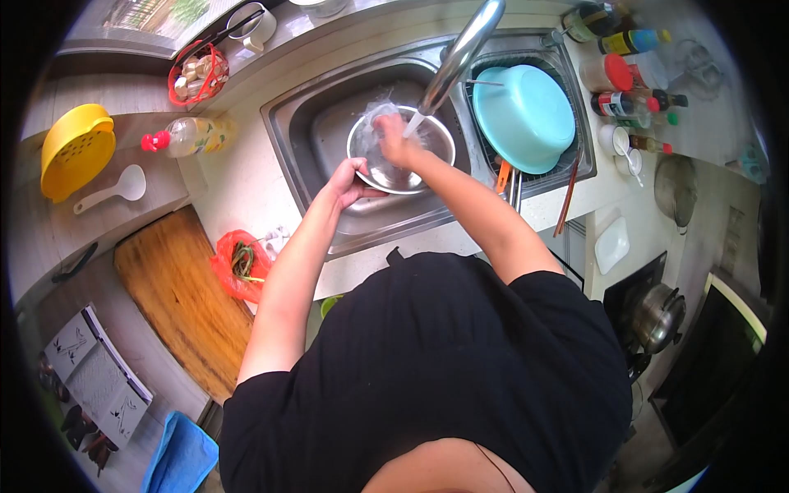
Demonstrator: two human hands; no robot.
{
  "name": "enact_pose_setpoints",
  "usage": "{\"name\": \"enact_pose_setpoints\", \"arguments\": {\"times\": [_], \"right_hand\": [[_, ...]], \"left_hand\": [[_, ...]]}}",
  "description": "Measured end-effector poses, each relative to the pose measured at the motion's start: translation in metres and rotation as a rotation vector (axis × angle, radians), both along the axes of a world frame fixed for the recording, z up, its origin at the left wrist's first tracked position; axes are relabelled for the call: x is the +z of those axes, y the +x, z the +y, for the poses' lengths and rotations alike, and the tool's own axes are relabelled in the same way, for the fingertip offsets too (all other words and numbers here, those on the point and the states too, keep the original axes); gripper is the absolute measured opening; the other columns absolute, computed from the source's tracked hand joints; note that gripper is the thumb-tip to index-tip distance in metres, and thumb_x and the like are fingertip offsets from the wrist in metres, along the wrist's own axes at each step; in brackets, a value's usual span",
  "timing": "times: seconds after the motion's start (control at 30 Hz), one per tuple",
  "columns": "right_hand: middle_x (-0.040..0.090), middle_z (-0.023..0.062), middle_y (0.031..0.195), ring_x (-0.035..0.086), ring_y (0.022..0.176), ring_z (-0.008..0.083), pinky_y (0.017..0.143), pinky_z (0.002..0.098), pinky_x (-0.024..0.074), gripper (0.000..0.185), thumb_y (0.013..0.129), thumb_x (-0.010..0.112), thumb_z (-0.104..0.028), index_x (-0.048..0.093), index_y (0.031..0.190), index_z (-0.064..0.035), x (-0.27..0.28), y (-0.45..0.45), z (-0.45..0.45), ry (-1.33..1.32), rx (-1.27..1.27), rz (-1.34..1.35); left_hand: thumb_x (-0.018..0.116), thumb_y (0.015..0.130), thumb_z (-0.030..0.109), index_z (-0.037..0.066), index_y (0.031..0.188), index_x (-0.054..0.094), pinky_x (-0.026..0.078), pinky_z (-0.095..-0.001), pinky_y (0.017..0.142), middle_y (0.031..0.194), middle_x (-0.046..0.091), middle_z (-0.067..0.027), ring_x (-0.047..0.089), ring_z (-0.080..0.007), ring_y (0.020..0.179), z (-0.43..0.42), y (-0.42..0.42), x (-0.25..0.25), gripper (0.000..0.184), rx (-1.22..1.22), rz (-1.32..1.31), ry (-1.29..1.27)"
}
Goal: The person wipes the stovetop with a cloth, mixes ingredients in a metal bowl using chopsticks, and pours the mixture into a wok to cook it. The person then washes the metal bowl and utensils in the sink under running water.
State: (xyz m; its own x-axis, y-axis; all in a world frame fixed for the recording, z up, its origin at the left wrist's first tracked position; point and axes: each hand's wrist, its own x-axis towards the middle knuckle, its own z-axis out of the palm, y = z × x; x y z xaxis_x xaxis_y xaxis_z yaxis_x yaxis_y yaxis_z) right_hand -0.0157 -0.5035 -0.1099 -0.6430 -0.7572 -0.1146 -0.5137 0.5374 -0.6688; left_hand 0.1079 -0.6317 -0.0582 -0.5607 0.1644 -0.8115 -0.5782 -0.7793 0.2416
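Observation:
A round metal bowl [385,174] sits in the left basin of the steel sink [312,135]. My left hand [349,184] grips its near left rim, thumb on top and fingers beneath. Inside the bowl, my right hand [394,140] is smeared by motion, so its fingers cannot be made out. Around those fingers is something clear and whitish, either splashing water or thin plastic. The chrome faucet [460,57] reaches over the bowl, and water runs from its spout beside my right wrist.
A turquoise basin [526,115] lies upside down over the right sink rack. Bottles and jars [612,74] line the right counter. To the left are a red plastic bag [238,267] with greens, a wooden board [185,300], a soap bottle [191,136] and a yellow colander [76,156].

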Motion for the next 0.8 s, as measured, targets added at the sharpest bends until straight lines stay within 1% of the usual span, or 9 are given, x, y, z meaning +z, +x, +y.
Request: {"name": "enact_pose_setpoints", "arguments": {"times": [0.07,0.27,0.33,0.4,0.5,0.57,0.63,0.7,0.8], "right_hand": [[0.049,0.0134,0.117,0.051,0.107,0.0284,0.091,0.0397,0.041,0.054,0.073,0.06,-0.01,0.046,0.125,-0.0091,-0.01,0.01,-0.019,-0.197,-0.032,-0.243],[0.058,0.004,0.105,0.052,0.101,0.0135,0.087,0.0273,0.0405,0.046,0.075,0.06,-0.01,0.053,0.12,-0.01,0.075,0.016,-0.017,-0.14,0.132,-1.234],[0.059,0.003,0.102,0.053,0.096,0.0122,0.083,0.0267,0.0414,0.042,0.075,0.059,-0.011,0.056,0.116,-0.0102,0.067,0.016,-0.011,0.022,0.275,-1.202],[0.061,0.0012,0.093,0.053,0.086,0.0087,0.075,0.025,0.042,0.031,0.075,0.059,-0.013,0.063,0.105,-0.0096,0.061,0.01,-0.001,0.141,0.453,-1.169],[0.066,0.0097,0.095,0.062,0.092,0.0192,0.077,0.0316,0.0465,0.027,0.078,0.053,-0.012,0.066,0.102,-0.012,0.09,0.001,0.019,0.737,0.584,-0.21],[0.064,0.0109,0.097,0.061,0.095,0.0265,0.076,0.0366,0.0474,0.022,0.081,0.051,-0.021,0.064,0.095,-0.0101,0.052,-0.004,0.025,0.73,0.402,0.083],[0.062,0.0132,0.098,0.06,0.097,0.0311,0.075,0.0394,0.0479,0.02,0.082,0.051,-0.023,0.061,0.092,-0.0085,0.035,-0.006,0.022,0.523,0.173,0.141],[0.06,0.0166,0.098,0.059,0.096,0.0331,0.074,0.04,0.048,0.018,0.081,0.052,-0.019,0.059,0.093,-0.0074,0.032,-0.005,0.007,0.122,-0.089,-0.019],[0.057,0.0191,0.096,0.058,0.093,0.0356,0.074,0.0403,0.0476,0.015,0.078,0.053,-0.01,0.054,0.092,-0.0051,0.015,0.015,-0.019,-0.267,0.024,-0.127]], "left_hand": [[0.047,0.069,0.004,0.0,0.096,0.052,0.048,-0.0632,0.086,0.098,0.054,-0.0185,0.06,-0.0414,0.09,-0.002,0.003,0.003,0.028,0.027,0.056,0.066],[0.057,0.077,0.013,0.0,0.11,0.055,0.048,-0.0593,0.087,0.11,0.059,-0.0191,0.061,-0.0373,0.097,-0.022,0.007,0.021,0.036,0.072,0.155,0.147],[0.059,0.08,0.017,-0.001,0.104,0.058,0.052,-0.0513,0.082,0.097,0.064,-0.0173,0.065,-0.0313,0.09,-0.026,0.003,0.014,0.03,0.066,0.157,0.193],[0.057,0.075,0.007,-0.001,0.11,0.056,0.054,-0.0487,0.077,0.087,0.061,-0.0132,0.064,-0.0277,0.081,-0.023,0.0,0.013,0.036,0.085,0.069,-0.119],[0.051,0.067,0.0,0.01,0.129,0.042,0.055,-0.0526,0.066,0.099,0.054,-0.0134,0.061,-0.0287,0.081,-0.012,-0.005,0.045,0.064,-0.035,0.101,-0.356],[0.047,0.061,-0.003,0.023,0.139,0.025,0.055,-0.0566,0.057,0.114,0.044,-0.0155,0.059,-0.0309,0.086,-0.002,-0.008,0.053,0.085,-0.089,0.128,-0.384],[0.047,0.062,-0.002,0.017,0.135,0.031,0.056,-0.0582,0.062,0.107,0.048,-0.0147,0.06,-0.0317,0.081,0.01,-0.007,0.053,0.077,-0.031,0.078,-0.378],[0.046,0.064,-0.001,0.002,0.109,0.048,0.055,-0.0604,0.071,0.096,0.055,-0.015,0.061,-0.0336,0.08,0.006,-0.003,0.032,0.045,-0.024,0.026,-0.283],[0.045,0.066,0.001,-0.005,0.082,0.056,0.053,-0.0597,0.08,0.09,0.06,-0.0164,0.063,-0.0349,0.084,-0.007,-0.001,0.026,0.021,-0.055,0.0,-0.142]]}}
